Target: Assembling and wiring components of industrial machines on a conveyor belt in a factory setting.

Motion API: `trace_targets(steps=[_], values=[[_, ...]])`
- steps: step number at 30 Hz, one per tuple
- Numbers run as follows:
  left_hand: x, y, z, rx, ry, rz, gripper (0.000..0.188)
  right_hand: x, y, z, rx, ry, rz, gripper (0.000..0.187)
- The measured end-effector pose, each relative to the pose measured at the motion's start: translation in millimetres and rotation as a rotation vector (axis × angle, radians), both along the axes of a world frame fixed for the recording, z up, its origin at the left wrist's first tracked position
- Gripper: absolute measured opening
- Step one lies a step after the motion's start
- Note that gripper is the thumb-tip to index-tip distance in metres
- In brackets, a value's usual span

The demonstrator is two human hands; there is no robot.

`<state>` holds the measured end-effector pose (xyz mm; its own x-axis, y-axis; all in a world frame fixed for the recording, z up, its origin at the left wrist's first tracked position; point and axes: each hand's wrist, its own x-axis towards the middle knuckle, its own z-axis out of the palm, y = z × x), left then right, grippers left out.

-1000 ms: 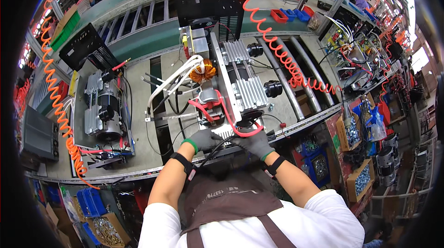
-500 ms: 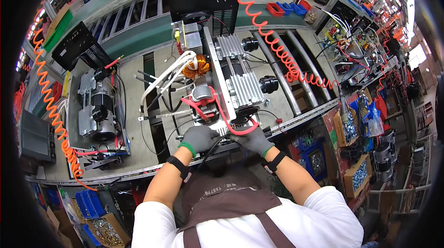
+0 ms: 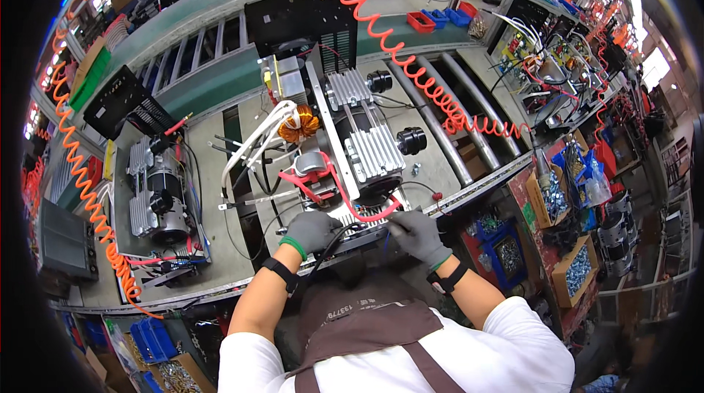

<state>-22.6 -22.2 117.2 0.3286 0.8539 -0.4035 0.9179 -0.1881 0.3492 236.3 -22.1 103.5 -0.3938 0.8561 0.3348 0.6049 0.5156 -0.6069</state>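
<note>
In front of me lies a machine unit with a finned silver motor-compressor (image 3: 374,155), an orange-brown copper coil (image 3: 299,123) and a round metal part (image 3: 311,164) wrapped by a red cable (image 3: 352,206). My left hand (image 3: 312,233), in a grey glove with a green cuff, is closed at the unit's near edge, beside a black cable (image 3: 330,248). My right hand (image 3: 416,235), gloved alike, has its fingers pinched by the near end of the red cable. What the fingertips of either hand hold is hidden. A dark front panel (image 3: 363,239) spans between the hands.
A second unit (image 3: 158,188) stands at the left. Coiled orange air hoses (image 3: 433,89) hang over the bench. Metal rollers (image 3: 466,118) run at the right. Boxes of screws (image 3: 576,276) and a blue bin (image 3: 506,254) sit lower right. Black perforated panels (image 3: 301,19) rise behind.
My right hand has moved right, away from the left, and turned, so the gap between them is wider. The left hand stays at the near edge. The view has shifted slightly.
</note>
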Motion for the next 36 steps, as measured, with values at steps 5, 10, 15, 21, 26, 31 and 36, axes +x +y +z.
trace_targets(steps=[5, 10, 15, 21, 26, 31, 36], values=[[-3.2, -1.7, -5.1, -0.001, -0.024, 0.061, 0.031, 25.7, 11.1, 4.1, -0.063, 0.169, -0.246, 0.015], [-3.6, -1.3, -2.7, -0.075, -0.019, 0.102, 0.034, 65.7, 49.7, 2.0, -0.080, 0.266, -0.351, 0.017], [6.0, 4.4, 5.0, -0.064, 0.116, 0.005, 0.034, 98.1, 86.8, -17.8, -0.195, 0.074, -0.316, 0.020], [10.0, 4.6, 13.4, -0.072, 0.158, 0.049, 0.033, 84.8, 146.9, -51.6, -0.295, -0.367, -0.129, 0.035], [8.8, 3.1, 14.4, -0.088, 0.151, 0.101, 0.032, 67.8, 175.9, -74.0, -0.240, -0.522, -0.070, 0.033], [9.5, 3.3, 11.3, -0.040, 0.066, 0.137, 0.039, 70.8, 178.8, -83.5, -0.157, -0.460, -0.020, 0.026], [7.2, 4.3, 7.3, -0.053, 0.085, 0.126, 0.039, 78.4, 165.9, -78.0, -0.252, -0.269, -0.213, 0.026]])
